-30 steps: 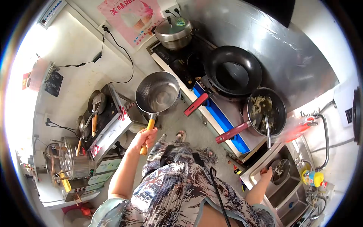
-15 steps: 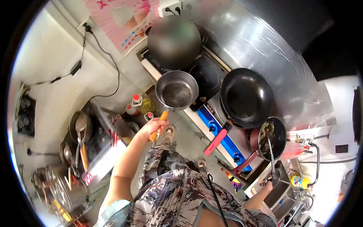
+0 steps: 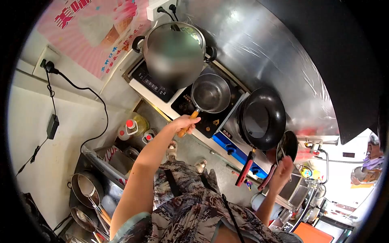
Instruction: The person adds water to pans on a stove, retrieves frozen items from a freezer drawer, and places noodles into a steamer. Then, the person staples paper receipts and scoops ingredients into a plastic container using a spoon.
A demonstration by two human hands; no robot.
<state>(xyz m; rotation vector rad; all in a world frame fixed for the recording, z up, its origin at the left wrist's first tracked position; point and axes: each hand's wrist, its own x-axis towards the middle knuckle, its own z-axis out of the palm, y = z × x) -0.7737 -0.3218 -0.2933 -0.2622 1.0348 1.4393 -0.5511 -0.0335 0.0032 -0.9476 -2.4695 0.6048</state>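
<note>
Step at the cooker: judged to be positioning; the left hand (image 3: 187, 124) has the saucepan (image 3: 210, 93) out over the black cooker (image 3: 204, 120).
Saucepan: mouth up, bowl over the cooker's dark top; base hidden, so cannot tell whether it rests there or hangs just above.
Left fingers: wrapped round the wooden handle (image 3: 195, 114), gripping it. The bowl lies beyond the fist, away from the body; the handle's butt shows on the near side.
Next move: judged to call for a firm grip, a level wrist and a centred bowl, kept off the lidded pot (image 3: 174, 52) just beside it.
Right hand (image 3: 283, 172): at the near side of the small pan (image 3: 290, 142), well apart from the saucepan. Blurred; cannot tell whether the fingers grip anything or touch the pan.
Black pan (image 3: 262, 117): between saucepan and small pan, on the blue-fronted stove (image 3: 229, 148), red handle (image 3: 245, 168) towards the body.
</note>
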